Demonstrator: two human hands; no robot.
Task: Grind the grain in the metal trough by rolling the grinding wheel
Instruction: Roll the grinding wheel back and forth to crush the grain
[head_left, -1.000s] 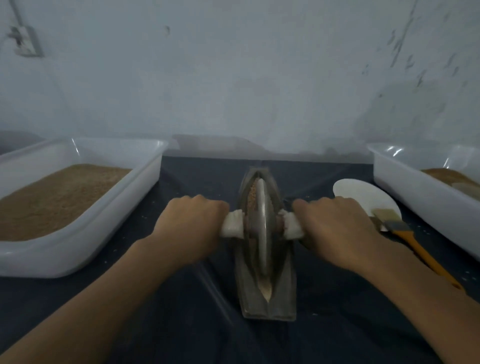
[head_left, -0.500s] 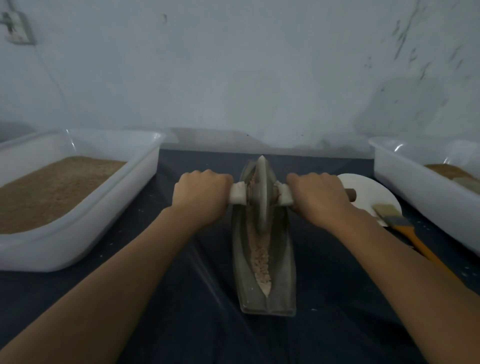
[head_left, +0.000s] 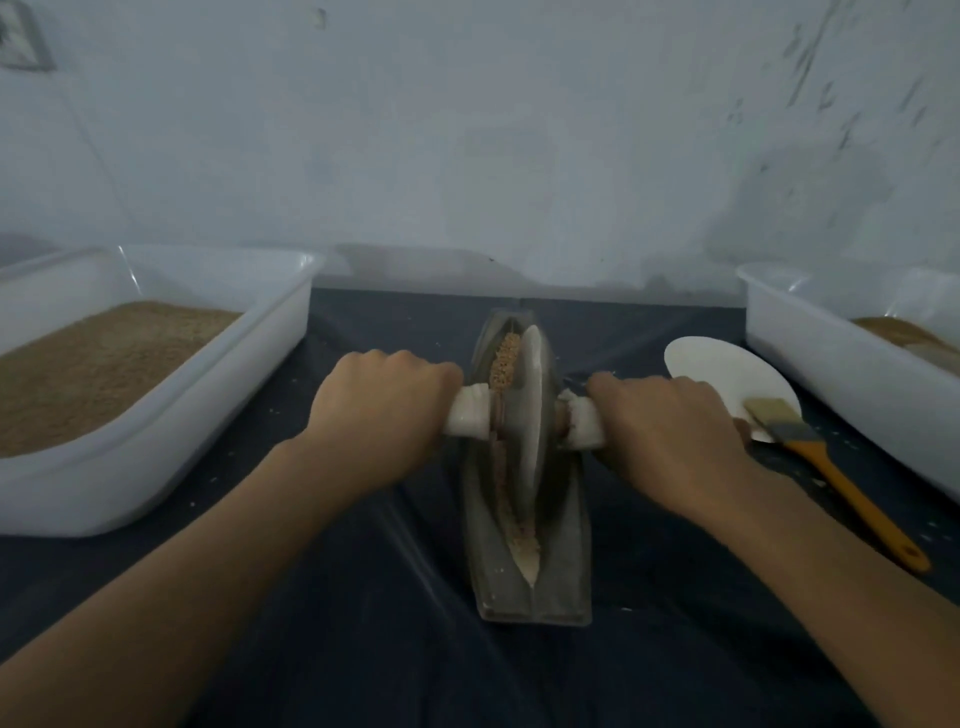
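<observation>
Dark sheeting covers the desk (head_left: 363, 649), and on it, nearest the viewer, lies the boat-shaped metal trough (head_left: 530, 561) running lengthwise away, with pale ground grain (head_left: 524, 540) in its near groove. Over the trough's middle the left hand (head_left: 379, 410) and the right hand (head_left: 670, 441) each curl tightly round a white-wrapped end of the axle, holding the grinding wheel (head_left: 531, 421) upright in the groove, with coarser grain heaped just beyond it. Farther out, a brush (head_left: 831, 467) with an orange handle lies partly on a white plate (head_left: 727, 379) at right, and two white tubs, the left tub (head_left: 156, 447) and the right tub (head_left: 841, 395), hold brown grain against a pale wall (head_left: 467, 130).
</observation>
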